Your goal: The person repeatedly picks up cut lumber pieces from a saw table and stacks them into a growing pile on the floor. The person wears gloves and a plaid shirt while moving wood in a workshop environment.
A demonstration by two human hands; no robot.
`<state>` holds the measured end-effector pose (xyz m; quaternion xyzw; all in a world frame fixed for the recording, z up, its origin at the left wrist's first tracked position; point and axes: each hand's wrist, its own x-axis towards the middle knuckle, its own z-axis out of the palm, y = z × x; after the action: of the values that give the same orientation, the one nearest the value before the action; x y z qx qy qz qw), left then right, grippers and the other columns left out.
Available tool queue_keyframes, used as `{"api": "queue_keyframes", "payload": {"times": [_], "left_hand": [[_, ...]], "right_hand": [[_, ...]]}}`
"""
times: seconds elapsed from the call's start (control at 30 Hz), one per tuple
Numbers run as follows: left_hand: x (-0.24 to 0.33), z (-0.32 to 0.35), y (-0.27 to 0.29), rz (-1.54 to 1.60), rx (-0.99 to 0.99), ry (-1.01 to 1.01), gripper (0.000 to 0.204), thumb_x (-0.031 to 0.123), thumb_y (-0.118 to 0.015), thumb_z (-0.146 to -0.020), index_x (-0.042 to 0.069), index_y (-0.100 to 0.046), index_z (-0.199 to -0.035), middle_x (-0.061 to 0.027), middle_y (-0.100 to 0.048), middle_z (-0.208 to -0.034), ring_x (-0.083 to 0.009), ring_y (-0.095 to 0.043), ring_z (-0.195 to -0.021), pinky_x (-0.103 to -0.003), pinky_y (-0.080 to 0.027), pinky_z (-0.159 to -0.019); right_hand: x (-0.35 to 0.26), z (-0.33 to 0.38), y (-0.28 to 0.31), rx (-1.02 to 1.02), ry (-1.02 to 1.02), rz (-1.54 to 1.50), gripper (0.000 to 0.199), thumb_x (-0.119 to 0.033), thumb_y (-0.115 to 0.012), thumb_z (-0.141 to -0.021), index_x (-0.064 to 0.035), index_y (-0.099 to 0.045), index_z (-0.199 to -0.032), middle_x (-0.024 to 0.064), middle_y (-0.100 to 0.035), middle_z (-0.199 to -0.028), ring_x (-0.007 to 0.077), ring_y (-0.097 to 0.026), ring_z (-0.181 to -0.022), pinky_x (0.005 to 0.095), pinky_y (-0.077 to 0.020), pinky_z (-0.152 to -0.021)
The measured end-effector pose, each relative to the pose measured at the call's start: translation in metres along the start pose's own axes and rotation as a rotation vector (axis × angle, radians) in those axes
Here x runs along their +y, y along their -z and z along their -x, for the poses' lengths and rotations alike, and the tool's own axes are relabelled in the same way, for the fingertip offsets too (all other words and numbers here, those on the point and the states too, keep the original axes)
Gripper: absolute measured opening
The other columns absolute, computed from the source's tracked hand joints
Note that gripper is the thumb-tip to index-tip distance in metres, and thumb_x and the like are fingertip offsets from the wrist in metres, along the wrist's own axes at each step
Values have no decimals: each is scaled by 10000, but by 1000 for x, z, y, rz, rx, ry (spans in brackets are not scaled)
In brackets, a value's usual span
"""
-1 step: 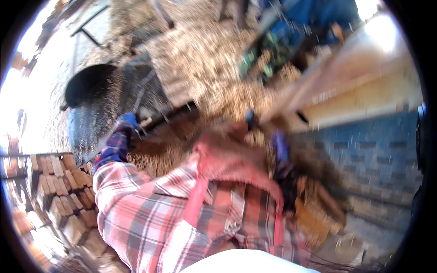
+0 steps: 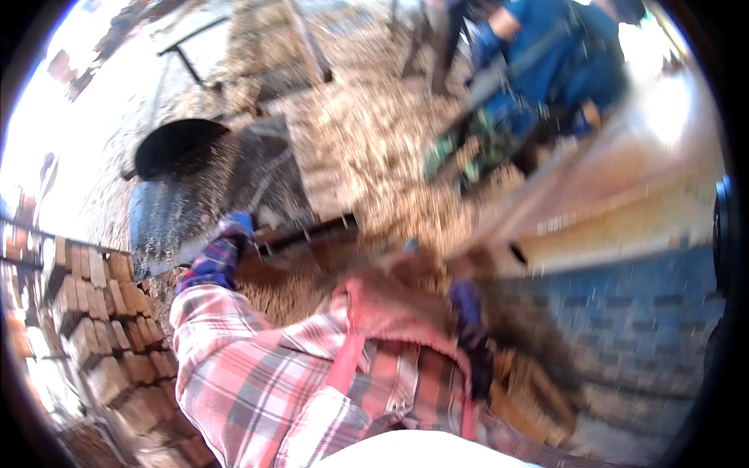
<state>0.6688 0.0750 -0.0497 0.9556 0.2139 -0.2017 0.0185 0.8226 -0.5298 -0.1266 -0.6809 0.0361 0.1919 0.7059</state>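
My left hand (image 2: pixel 236 226), in a blue glove with a dark checked cuff, is at the near edge of a dark metal plate (image 2: pixel 261 175) strewn with wood shavings. Blur hides whether its fingers grip that edge. A slotted dark metal bar (image 2: pixel 308 234) lies just right of it. My right hand (image 2: pixel 466 303), in a purple-blue glove, hangs beside my red apron (image 2: pixel 398 308), near the corner of a blue wall-like panel (image 2: pixel 616 304). Its fingers are smeared, so I cannot make out anything in them.
Shavings (image 2: pixel 374 140) cover the ground ahead. A co-worker in blue (image 2: pixel 569 62) bends at the far right, beside a large tan panel (image 2: pixel 593 187). A round black disc (image 2: pixel 179 148) stands at the left. Stacked wood blocks (image 2: pixel 117 312) fill the lower left; a wooden box (image 2: pixel 534 394) sits lower right.
The view has tipped, so the scene sits lower and slightly right. More of the co-worker shows. My right hand is a little closer to my apron; my left hand stays by the plate edge.
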Motion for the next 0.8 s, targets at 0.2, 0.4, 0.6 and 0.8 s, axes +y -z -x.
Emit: {"api": "queue_keyframes", "payload": {"times": [0.2,0.4,0.6,0.8], "left_hand": [[-33,-33,-20,124,-48,194,330,209,-680,-641,77,-664,-943,-169,-637,-908,-293,-627,-871,-384,-506,-730],[-25,4,-12,121,-88,124,242,210,-643,-660,64,-677,-850,-154,-654,-831,-288,-644,-806,-391,-516,-671],[-29,60,9,316,158,-47,307,303,-605,-672,69,-637,-869,-190,-621,-874,-341,-609,-852,-446,-488,-705],[-176,174,-153,811,-154,-790,199,232,-565,-763,34,-577,-780,-143,-548,-689,-276,-506,-608,-382,-415,-578]], "right_hand": [[126,36,-42,-287,-398,60,244,-318,-549,-860,-125,-555,-710,-34,-448,-559,94,-405,-451,256,-343,-406],[89,82,-142,-383,-511,-72,159,-231,-507,-872,-149,-463,-743,-42,-400,-618,85,-425,-532,234,-300,-405],[159,112,-266,-414,-550,-203,314,-451,-504,-852,-138,-483,-863,-6,-511,-822,94,-488,-682,222,-370,-497],[232,211,-413,-716,-773,-76,326,-379,-495,-869,-125,-481,-1072,33,-546,-960,133,-521,-772,238,-436,-608]]}}
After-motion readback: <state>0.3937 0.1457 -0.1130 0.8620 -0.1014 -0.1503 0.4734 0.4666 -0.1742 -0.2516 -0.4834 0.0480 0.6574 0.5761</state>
